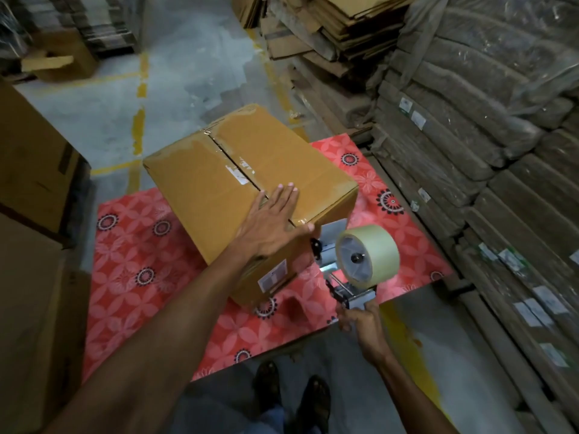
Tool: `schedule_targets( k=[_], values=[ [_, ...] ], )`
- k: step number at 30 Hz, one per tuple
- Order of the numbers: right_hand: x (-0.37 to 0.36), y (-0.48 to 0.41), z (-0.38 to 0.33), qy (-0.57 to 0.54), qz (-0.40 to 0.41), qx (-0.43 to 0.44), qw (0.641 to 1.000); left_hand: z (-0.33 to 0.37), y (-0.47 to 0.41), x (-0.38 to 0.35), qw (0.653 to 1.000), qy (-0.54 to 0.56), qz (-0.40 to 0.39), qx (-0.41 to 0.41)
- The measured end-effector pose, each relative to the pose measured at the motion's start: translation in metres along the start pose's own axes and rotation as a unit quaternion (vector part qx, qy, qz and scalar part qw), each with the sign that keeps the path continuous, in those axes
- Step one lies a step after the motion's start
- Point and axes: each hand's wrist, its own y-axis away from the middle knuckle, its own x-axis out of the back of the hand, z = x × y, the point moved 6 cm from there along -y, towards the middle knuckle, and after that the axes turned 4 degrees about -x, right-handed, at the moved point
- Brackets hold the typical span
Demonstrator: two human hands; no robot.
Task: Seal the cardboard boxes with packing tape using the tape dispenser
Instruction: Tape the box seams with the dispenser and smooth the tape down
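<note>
Handle hidden inside my right grip [363, 324], curled round tape dispenser [352, 297]. My left grip [272, 227] flat, fingers straight, covers seam's near end. One box [203, 189] on table [141, 261], one roll [376, 245].

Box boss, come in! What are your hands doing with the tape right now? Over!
Left hand flat on box top. Right hand grips tape dispenser, nose at box's near end. Nothing blocking.

The right hand [360, 319] hides the handle of the silver metal tape dispenser [351, 264]. The left hand [272, 225] covers the near end of the top seam of the brown cardboard box [203, 189]. Print on its white side label [272, 277] is too small to read.
</note>
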Motion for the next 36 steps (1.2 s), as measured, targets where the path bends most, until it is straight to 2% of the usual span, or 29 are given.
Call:
schedule_targets(
  k=[3, 5, 8, 10, 16, 18, 21, 23, 24, 26, 27, 29, 31, 34, 36],
  values=[
    [0.028, -0.005, -0.007, 0.014, 0.102, 0.018, 0.994, 0.001, -0.001, 0.003, 1.0, -0.024, -0.002, 0.004],
    [0.049, -0.017, -0.011, 0.053, 0.188, -0.015, 0.981, 0.001, -0.002, 0.003, 1.0, -0.026, -0.004, 0.006],
    [0.074, -0.049, -0.018, 0.185, 0.254, -0.043, 0.948, 0.003, -0.002, 0.002, 1.0, -0.017, -0.008, 0.014],
    [0.082, -0.076, -0.017, 0.254, 0.244, -0.046, 0.935, 0.004, -0.001, 0.0, 1.0, -0.018, -0.011, 0.02],
    [0.094, -0.127, 0.007, 0.329, 0.22, -0.086, 0.914, 0.007, 0.009, -0.004, 0.999, -0.027, 0.003, 0.037],
    [0.104, -0.156, 0.038, 0.364, 0.198, -0.095, 0.905, 0.006, 0.013, -0.005, 0.999, -0.021, 0.022, 0.044],
    [0.101, -0.151, 0.033, 0.438, 0.172, -0.11, 0.875, 0.005, 0.014, -0.004, 0.998, 0.007, 0.032, 0.05],
    [0.086, -0.13, -0.005, 0.484, 0.153, -0.086, 0.857, 0.001, 0.015, -0.001, 0.998, 0.032, 0.032, 0.047],
    [0.079, -0.118, -0.032, 0.497, 0.174, -0.059, 0.848, -0.006, 0.015, 0.001, 0.997, 0.045, 0.034, 0.049],
    [0.065, -0.098, -0.097, 0.52, 0.278, 0.03, 0.807, -0.031, 0.009, 0.009, 0.994, 0.065, 0.046, 0.073],
    [0.047, -0.092, -0.129, 0.525, 0.302, 0.098, 0.79, -0.048, 0.004, 0.013, 0.992, 0.067, 0.051, 0.09],
    [-0.012, -0.089, -0.184, 0.501, 0.233, 0.234, 0.8, -0.089, -0.007, 0.022, 0.99, 0.063, 0.055, 0.117],
    [-0.087, -0.092, -0.214, 0.492, 0.108, 0.301, 0.81, -0.128, -0.017, 0.031, 0.988, 0.058, 0.054, 0.133],
    [-0.192, -0.113, -0.227, 0.532, -0.036, 0.346, 0.772, -0.184, -0.029, 0.041, 0.986, 0.028, 0.05, 0.158],
    [-0.246, -0.138, -0.229, 0.552, -0.085, 0.352, 0.751, -0.217, -0.037, 0.049, 0.983, 0.008, 0.04, 0.177]
  ],
)
